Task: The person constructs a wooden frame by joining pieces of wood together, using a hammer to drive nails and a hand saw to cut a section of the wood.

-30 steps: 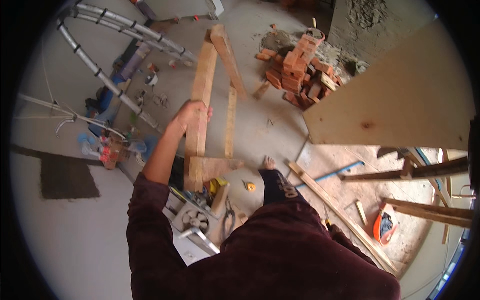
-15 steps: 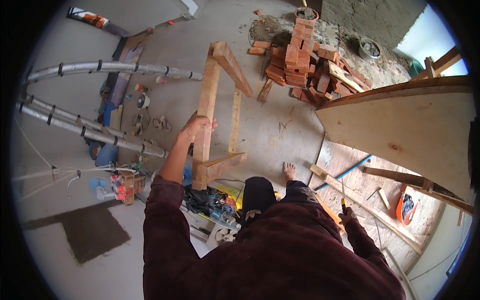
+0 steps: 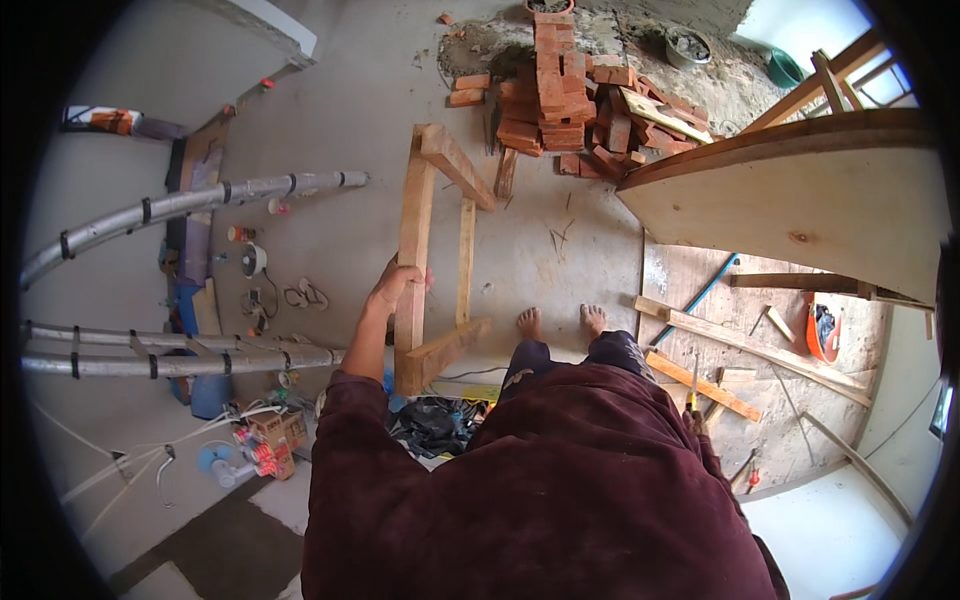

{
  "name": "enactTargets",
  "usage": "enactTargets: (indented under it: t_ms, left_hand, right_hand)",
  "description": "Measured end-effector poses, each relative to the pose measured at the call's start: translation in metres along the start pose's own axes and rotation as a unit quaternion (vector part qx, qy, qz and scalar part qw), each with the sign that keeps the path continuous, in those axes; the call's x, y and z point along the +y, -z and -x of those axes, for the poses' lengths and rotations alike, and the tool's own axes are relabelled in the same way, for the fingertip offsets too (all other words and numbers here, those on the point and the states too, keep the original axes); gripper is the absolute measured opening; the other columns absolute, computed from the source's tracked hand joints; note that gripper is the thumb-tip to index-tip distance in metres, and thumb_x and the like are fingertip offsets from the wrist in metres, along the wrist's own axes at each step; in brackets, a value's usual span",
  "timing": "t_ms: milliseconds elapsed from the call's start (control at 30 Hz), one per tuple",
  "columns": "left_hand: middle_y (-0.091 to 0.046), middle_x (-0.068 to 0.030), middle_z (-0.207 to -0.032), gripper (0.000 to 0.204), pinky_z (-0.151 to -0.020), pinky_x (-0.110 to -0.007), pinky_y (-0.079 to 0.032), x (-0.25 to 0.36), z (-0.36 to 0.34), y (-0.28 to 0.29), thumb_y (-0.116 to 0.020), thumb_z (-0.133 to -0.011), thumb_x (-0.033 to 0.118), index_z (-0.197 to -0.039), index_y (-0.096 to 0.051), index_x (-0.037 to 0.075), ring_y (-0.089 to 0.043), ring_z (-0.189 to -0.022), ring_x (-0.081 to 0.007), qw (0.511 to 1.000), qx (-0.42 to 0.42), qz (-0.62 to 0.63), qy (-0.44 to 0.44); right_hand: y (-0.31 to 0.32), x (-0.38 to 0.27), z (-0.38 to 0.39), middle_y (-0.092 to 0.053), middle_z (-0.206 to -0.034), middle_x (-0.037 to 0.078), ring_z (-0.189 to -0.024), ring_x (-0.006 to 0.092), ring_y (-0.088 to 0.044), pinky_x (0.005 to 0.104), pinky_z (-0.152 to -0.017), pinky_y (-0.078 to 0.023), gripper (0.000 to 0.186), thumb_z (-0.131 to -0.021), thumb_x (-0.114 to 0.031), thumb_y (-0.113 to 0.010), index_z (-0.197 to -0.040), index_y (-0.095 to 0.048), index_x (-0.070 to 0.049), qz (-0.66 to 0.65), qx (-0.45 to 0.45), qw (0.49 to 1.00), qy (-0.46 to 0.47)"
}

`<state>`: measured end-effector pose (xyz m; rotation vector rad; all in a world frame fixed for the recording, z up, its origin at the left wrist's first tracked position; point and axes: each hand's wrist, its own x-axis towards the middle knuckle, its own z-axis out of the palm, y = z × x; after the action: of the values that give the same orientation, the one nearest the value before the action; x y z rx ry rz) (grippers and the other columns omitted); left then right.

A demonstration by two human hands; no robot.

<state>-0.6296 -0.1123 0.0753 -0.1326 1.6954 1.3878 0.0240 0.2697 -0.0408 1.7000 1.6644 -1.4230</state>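
My left hand (image 3: 394,287) is closed around the upright piece of a rectangular wooden frame (image 3: 415,220) made of rough timber battens, held out to my front left. My right hand (image 3: 697,425), low at my right side and partly behind my maroon top, grips a tool (image 3: 692,395) with a yellow handle and a long thin metal end. Below it on the right lie loose planks (image 3: 760,360), an orange board (image 3: 700,385) and a blue pipe (image 3: 700,300). Both my bare feet show on the grey floor.
A heap of red bricks (image 3: 565,110) and mortar tubs (image 3: 688,48) lie ahead. A large plywood panel (image 3: 780,195) juts in at the right. An aluminium ladder (image 3: 175,205), cords, slippers (image 3: 305,295), bags and clutter (image 3: 430,425) are at the left and below.
I have stepped and turned, so both feet now show and the bricks sit higher in view. The wooden frame has moved slightly lower in the picture, still in my left hand.
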Motion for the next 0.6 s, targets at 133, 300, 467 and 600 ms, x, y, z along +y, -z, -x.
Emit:
enactTargets:
  t_ms: [133, 300, 467, 600]
  left_hand:
    - [-0.058, -0.0104, -0.083, 0.043, -0.062, -0.034, -0.053, -0.013, 0.004, 0.02, -0.056, -0.062, 0.006, -0.104, -0.049, 0.001, -0.06, -0.071, -0.0214, 1.0, -0.016, -0.003, -0.02]
    - [-0.056, -0.0084, -0.082, 0.054, -0.06, -0.033, -0.051, -0.029, 0.013, 0.024, -0.06, -0.061, 0.003, -0.114, -0.048, 0.001, -0.06, -0.068, -0.0198, 0.998, -0.011, 0.009, -0.065]
    - [-0.056, -0.0087, -0.088, 0.07, -0.059, -0.031, -0.05, -0.036, 0.013, 0.023, -0.062, -0.059, 0.003, -0.127, -0.044, 0.001, -0.06, -0.073, -0.018, 0.994, 0.001, 0.009, -0.111]
    - [-0.061, -0.0142, -0.106, 0.075, -0.085, -0.034, -0.048, -0.041, 0.013, 0.027, -0.062, -0.06, 0.009, -0.133, -0.044, 0.0, -0.061, -0.096, -0.0271, 0.959, 0.095, -0.109, -0.242]
  right_hand:
    - [-0.025, -0.01, 0.036, -0.058, -0.099, 0.016, -0.085, 0.0273, -0.063, 0.0411, -0.059, -0.056, 0.046, -0.087, -0.041, -0.057, -0.115, -0.05, -0.005, 0.062, -0.001, 0.998, 0.016]
    - [-0.036, -0.044, 0.052, -0.059, -0.098, 0.017, -0.085, 0.0287, -0.062, 0.0415, -0.062, -0.054, 0.046, -0.086, -0.04, -0.058, -0.114, -0.05, -0.005, 0.114, -0.004, 0.993, 0.038]
    - [-0.046, -0.08, 0.058, -0.059, -0.098, 0.018, -0.085, 0.03, -0.062, 0.0419, -0.065, -0.053, 0.046, -0.086, -0.04, -0.059, -0.113, -0.051, -0.004, 0.134, -0.005, 0.989, 0.057]
    - [-0.052, -0.096, 0.062, -0.059, -0.097, 0.019, -0.086, 0.0311, -0.062, 0.0422, -0.067, -0.051, 0.046, -0.085, -0.039, -0.06, -0.113, -0.051, -0.003, 0.14, -0.008, 0.988, 0.067]
